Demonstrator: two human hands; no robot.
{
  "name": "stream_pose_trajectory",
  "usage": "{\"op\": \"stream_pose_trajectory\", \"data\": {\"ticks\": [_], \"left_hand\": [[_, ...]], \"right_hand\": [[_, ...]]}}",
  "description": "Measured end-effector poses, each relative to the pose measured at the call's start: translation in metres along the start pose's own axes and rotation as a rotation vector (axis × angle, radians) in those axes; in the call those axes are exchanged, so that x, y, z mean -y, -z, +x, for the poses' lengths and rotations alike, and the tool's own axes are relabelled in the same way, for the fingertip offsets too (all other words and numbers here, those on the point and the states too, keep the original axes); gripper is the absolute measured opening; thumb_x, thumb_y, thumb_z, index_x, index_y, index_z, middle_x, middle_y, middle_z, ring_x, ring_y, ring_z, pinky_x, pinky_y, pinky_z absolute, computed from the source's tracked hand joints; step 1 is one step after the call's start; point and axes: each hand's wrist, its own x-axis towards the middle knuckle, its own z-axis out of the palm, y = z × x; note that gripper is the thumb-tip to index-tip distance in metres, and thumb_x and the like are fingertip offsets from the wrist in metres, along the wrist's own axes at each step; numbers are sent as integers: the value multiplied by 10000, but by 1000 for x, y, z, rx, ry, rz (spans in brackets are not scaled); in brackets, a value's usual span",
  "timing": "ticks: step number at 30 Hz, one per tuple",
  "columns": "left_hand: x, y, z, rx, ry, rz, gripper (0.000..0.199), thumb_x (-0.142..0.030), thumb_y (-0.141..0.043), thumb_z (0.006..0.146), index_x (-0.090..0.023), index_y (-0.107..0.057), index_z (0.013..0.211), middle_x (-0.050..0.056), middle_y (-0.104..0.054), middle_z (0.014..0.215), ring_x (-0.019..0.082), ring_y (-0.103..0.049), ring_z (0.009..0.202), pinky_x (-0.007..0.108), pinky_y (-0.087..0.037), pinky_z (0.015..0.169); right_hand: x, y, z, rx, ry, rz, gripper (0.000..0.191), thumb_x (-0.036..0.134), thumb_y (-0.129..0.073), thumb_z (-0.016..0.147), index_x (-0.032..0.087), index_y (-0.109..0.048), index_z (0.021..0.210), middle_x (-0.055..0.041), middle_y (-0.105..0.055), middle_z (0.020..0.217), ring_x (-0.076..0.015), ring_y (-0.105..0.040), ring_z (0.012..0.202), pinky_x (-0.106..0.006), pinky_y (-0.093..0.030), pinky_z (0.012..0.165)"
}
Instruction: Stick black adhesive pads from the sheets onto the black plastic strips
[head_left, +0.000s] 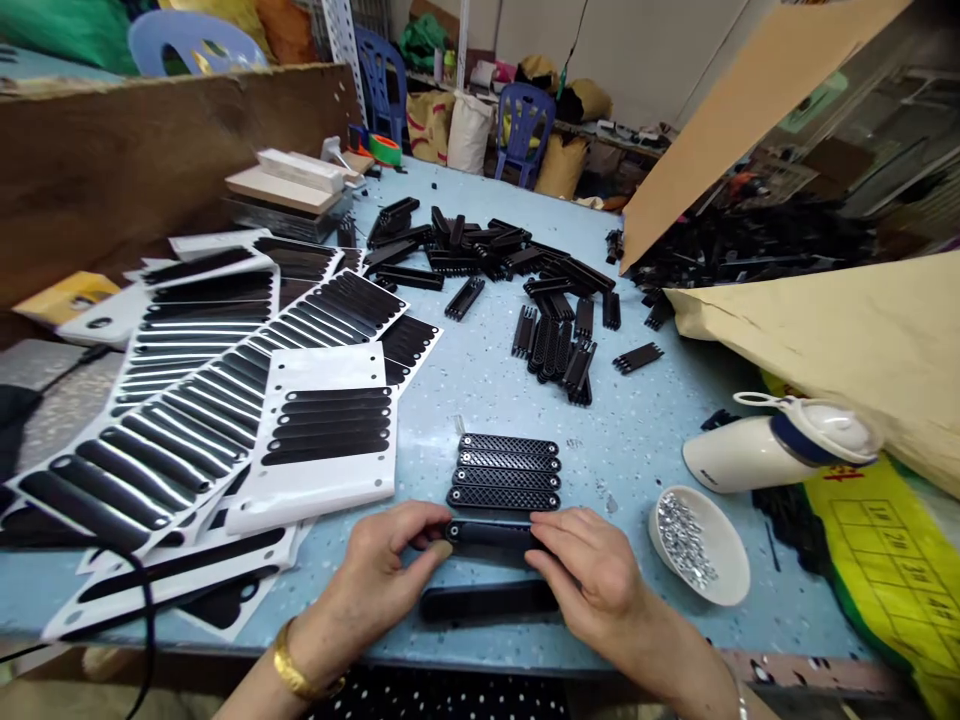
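Note:
A long black strip-shaped piece with rounded ends lies crosswise before me. My left hand pinches its left end between thumb and fingers. At its right end, my right hand grips with fingertips and thumb. Just beyond it sits a row of several black textured strips with small silver dots at their ends. Nearer the table edge lies another smooth black bar, its right end partly behind my right hand. Any fine detail under my fingertips is hidden.
White sheets with black strip stickers cover the left side. Black pieces lie heaped further back. On the right are a white bowl of small silver parts, a cream bottle on its side and a yellow-green bag.

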Motion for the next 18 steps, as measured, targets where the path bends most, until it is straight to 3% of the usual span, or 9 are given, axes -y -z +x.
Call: {"op": "stream_pose_trajectory", "data": {"ticks": [6,18], "left_hand": [[3,0,1,24,0,-19,166,-209,-582,831,-204,-707,941,-6,-744,785,131,-683,665,223,-554,639],[7,-1,-1,42,-3,-20,161,-206,-593,848,-207,-702,966,4,-744,821,132,-681,692,232,-556,656]], "right_hand": [[-3,-4,3,80,-4,-31,179,123,-577,918,131,-681,1064,-121,-718,997,-262,-662,852,-453,-543,752],[-4,-7,7,110,14,-39,202,126,-563,906,155,-698,1053,-111,-731,979,-266,-667,840,-444,-528,751]]}}
